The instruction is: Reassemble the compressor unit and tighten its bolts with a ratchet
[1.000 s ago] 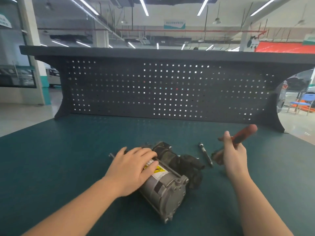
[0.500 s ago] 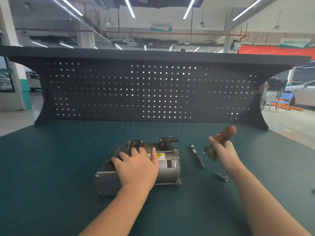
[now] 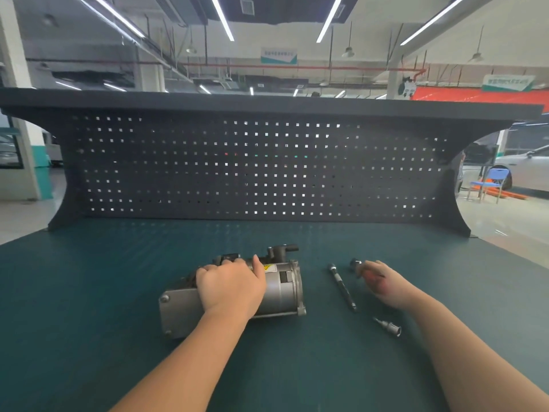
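The left hand [image 3: 231, 288] is gripping the compressor unit [image 3: 237, 292], lying crosswise on the tabletop [image 3: 89, 292]; the right hand [image 3: 386, 285] is clasping the ratchet [image 3: 361, 267] just right of the loose bolt [image 3: 341, 285].

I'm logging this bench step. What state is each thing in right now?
compressor unit: lying on its side on the mat, left hand on it
left hand: holds the compressor unit
right hand: grips the ratchet
ratchet: head down near the mat
extension bar: lying loose
socket piece: lying loose
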### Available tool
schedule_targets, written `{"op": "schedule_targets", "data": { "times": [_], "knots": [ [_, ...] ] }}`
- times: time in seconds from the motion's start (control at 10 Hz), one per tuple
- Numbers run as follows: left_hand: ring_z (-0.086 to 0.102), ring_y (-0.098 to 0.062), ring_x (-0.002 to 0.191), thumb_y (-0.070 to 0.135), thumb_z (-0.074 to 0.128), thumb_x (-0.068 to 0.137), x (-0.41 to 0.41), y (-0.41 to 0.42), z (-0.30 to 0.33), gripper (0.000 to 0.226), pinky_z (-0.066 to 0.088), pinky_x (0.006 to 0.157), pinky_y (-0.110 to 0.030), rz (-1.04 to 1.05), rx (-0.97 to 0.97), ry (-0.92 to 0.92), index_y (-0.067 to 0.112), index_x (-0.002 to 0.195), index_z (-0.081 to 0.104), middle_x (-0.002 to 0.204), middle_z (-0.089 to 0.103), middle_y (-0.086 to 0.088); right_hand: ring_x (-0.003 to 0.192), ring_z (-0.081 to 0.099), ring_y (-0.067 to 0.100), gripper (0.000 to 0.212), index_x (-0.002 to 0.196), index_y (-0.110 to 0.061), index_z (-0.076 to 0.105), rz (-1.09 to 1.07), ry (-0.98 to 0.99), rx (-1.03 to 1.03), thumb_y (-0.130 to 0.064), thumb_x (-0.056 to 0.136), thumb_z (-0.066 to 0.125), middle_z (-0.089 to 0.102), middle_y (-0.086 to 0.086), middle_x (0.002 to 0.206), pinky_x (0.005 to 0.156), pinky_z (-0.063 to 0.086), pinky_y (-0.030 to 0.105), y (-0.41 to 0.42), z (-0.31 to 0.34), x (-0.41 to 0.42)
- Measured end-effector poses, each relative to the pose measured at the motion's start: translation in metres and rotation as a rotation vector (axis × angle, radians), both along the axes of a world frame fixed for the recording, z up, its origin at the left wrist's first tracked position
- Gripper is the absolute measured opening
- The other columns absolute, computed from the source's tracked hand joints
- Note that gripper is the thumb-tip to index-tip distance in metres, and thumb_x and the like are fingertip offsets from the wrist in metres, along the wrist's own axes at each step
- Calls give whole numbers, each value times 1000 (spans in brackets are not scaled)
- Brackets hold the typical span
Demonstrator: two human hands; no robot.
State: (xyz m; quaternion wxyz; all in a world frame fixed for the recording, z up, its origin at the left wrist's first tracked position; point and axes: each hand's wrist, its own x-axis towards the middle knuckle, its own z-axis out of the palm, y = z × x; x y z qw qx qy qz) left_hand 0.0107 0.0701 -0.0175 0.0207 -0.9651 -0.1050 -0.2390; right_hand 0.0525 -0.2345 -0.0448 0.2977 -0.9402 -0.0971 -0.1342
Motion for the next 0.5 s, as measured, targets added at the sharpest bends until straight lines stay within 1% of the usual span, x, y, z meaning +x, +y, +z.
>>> {"op": "schedule_targets", "data": {
  "times": [0.1, 0.2, 0.3, 0.4, 0.5],
  "knots": [
    [65, -26, 84, 48, 16, 96, -3, 0, -4, 61, 36, 74, -34, 3, -3, 9, 22, 96, 72, 93, 72, 1, 91, 55, 30, 24, 95, -20, 60, -5, 10, -48, -3, 96, 43, 56, 15, 97, 81, 44, 33, -3, -3, -1],
    [62, -29, 91, 49, 15, 95, -9, 1, -12, 60, 37, 78, -37, -4, -25, -5, 22, 102, 69, 102, 71, 2, 93, 53, 26, 35, 106, -24, 59, -24, 75, -158, 1, 86, 44, 52, 4, 99, 88, 46, 38, 0, -3, 2],
    [59, -29, 93, 50, 15, 94, -12, 2, -17, 59, 37, 79, -38, -25, -31, -21, 23, 104, 67, 106, 70, 2, 107, 47, 16, 52, 119, -32, 55, -98, 208, -292, 0, 80, 45, 46, -12, 112, 98, 39, 42, 7, -4, 3],
    [59, -29, 97, 51, 12, 94, -11, 6, -14, 62, 38, 81, -38, -49, -42, -17, 23, 108, 66, 110, 69, 2, 125, 44, 17, 60, 126, -40, 51, -176, 187, -238, 1, 84, 40, 49, -15, 129, 104, 32, 43, 12, 1, 1],
    [52, -34, 118, 52, 10, 97, -12, 8, -13, 62, 36, 97, -42, -87, -44, 1, 21, 124, 58, 130, 62, -1, 116, 55, 13, 49, 107, -43, 58, -157, -256, 131, 0, 82, 52, 64, -8, 122, 102, 40, 33, 18, 30, -12]
  ]
}}
